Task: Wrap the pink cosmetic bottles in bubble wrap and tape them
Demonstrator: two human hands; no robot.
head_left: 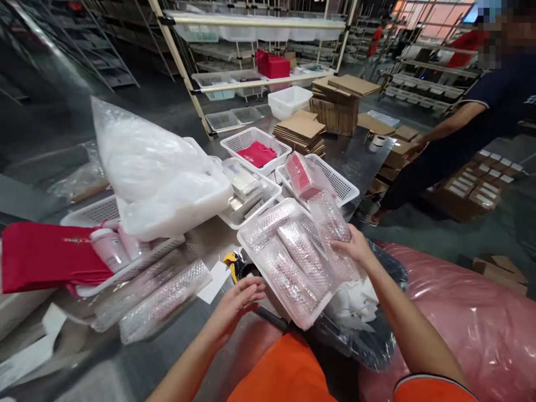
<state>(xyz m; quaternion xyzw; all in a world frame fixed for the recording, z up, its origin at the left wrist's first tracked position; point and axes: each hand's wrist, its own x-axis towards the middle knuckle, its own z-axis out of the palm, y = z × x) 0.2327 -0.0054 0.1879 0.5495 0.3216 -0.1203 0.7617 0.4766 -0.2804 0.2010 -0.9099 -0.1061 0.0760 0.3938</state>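
My right hand is closed on a bubble-wrapped package, which it holds over the right side of a white basket. Several more bubble-wrapped packages lie in that basket, which is tilted at the table's near edge. Just left of the basket is my left hand, its fingers stretched out and nothing in it. Near its fingertips sits a yellow and black tape dispenser. Two long bubble-wrapped packages lie on the table to the left.
A big white plastic bag and a basket with pink bottles and a red bag stand left. Farther back are white baskets and stacked cardboard. A large pink plastic bag bulges at right. A person stands behind it.
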